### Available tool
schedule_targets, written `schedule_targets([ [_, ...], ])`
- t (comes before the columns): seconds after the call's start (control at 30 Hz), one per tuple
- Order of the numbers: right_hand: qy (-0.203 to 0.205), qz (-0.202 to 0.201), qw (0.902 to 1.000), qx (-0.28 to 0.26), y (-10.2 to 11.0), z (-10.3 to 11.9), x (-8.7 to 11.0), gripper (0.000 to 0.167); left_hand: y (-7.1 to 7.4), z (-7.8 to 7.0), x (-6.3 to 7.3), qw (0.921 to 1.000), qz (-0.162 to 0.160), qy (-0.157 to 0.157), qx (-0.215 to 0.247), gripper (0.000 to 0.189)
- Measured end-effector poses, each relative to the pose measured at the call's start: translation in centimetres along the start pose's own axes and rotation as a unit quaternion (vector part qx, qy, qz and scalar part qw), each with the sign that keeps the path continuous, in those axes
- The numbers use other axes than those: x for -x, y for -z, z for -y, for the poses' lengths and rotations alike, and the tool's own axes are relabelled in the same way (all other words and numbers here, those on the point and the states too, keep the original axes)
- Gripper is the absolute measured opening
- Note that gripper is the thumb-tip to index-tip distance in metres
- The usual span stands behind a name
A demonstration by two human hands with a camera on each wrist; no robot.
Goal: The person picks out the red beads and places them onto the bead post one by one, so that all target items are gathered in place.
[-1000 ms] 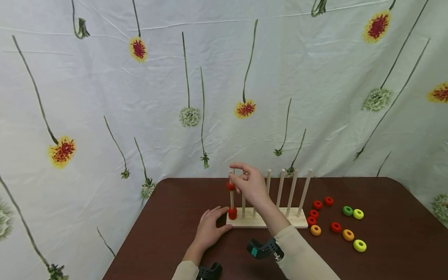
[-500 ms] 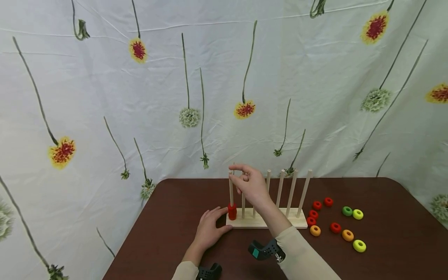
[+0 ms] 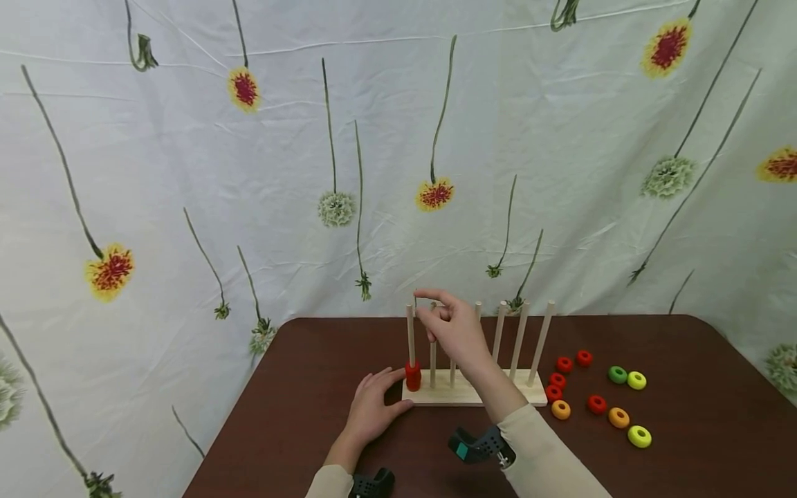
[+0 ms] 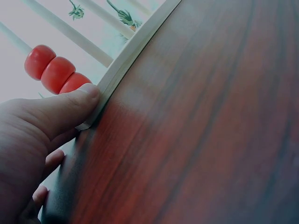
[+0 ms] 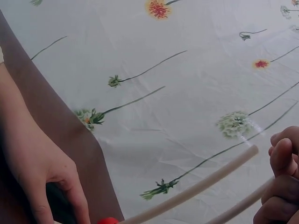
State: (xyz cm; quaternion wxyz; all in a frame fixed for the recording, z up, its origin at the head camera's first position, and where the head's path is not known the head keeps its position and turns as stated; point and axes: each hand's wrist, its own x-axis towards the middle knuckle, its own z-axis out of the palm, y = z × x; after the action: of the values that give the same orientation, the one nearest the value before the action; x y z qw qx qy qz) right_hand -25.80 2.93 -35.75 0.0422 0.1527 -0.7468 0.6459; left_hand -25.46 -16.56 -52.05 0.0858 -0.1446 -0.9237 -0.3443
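A wooden peg stand (image 3: 442, 395) with a row of upright pegs stands on the brown table. Three red beads (image 4: 58, 74) are stacked at the foot of its leftmost peg (image 3: 411, 335). My left hand (image 3: 373, 404) holds the left end of the stand, thumb (image 4: 77, 105) against the front edge and fingers round the end. Just right of the leftmost peg's top, my right hand (image 3: 457, 332) hovers with index finger and thumb apart and nothing between them. It hides parts of the pegs behind it.
Loose beads lie right of the stand: several red (image 3: 596, 404), orange (image 3: 618, 418), yellow-green (image 3: 639, 436) and one green (image 3: 618, 375). A white cloth (image 3: 280, 173) with printed flowers hangs behind the table (image 3: 299, 387).
A red bead has dropped from near the top of the leftmost peg onto the beads below. My right hand has then shifted slightly right, away from that peg. The left hand stays put.
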Motion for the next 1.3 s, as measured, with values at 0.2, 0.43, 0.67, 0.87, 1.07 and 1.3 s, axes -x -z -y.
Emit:
schedule_targets([
  [0.2,0.021,-0.013,0.9994,0.023,1.1,-0.1,0.7,0.028,0.0,0.1,0.1,1.0000,-0.002,-0.001,-0.009,0.056],
  [0.43,0.057,-0.032,0.9942,0.086,2.7,-1.2,2.0,0.023,0.0,0.1,0.2,0.9999,-0.004,0.001,-0.010,0.057],
  [0.67,0.073,-0.052,0.9903,0.106,4.4,-2.0,3.1,0.018,-0.1,0.2,0.1,0.9999,-0.003,0.005,-0.013,0.057],
  [0.87,0.077,-0.070,0.9870,0.123,5.8,-2.6,4.1,0.018,-0.2,0.2,0.0,0.9999,-0.003,0.007,-0.013,0.057],
  [1.07,0.084,-0.082,0.9837,0.136,6.7,-3.2,4.8,0.020,-0.3,0.2,-0.1,0.9998,-0.005,0.006,-0.018,0.057],
  [1.3,0.086,-0.110,0.9775,0.158,7.6,-3.8,5.8,0.020,-0.3,0.2,0.0,0.9998,-0.001,0.011,-0.015,0.058],
])
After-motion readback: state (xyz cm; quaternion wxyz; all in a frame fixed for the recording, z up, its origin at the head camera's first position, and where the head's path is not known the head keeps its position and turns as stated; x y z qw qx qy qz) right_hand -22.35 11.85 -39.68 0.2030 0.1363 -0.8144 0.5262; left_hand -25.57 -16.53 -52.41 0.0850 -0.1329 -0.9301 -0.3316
